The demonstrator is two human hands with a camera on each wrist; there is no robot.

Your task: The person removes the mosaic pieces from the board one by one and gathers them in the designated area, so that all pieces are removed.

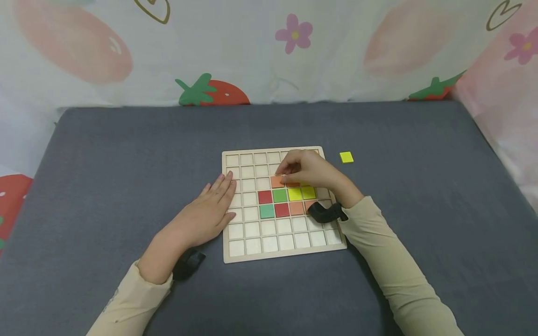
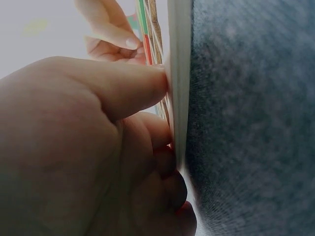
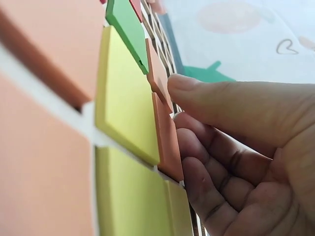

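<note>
A light wooden grid board (image 1: 252, 231) lies on the dark grey cloth, several of its squares filled with coloured tiles. My left hand (image 1: 208, 212) rests with straight fingers along the board's left edge. At the upper middle, my right hand (image 1: 311, 170) has its thumb and curled fingertips at an orange tile (image 1: 276, 182) in the grid. The right wrist view shows the thumb against that orange tile (image 3: 158, 78). Beside it lie a darker orange tile (image 3: 170, 140), a green tile (image 1: 279, 195) and yellow tiles (image 1: 295, 194). My right hand partly covers the board's upper right.
A loose yellow tile (image 1: 346, 157) lies on the grey cloth (image 1: 420, 186), right of the board. Red tiles (image 1: 282, 210) and a teal tile (image 1: 266, 211) sit in the lower rows. Behind the table hangs a printed curtain (image 1: 328, 74).
</note>
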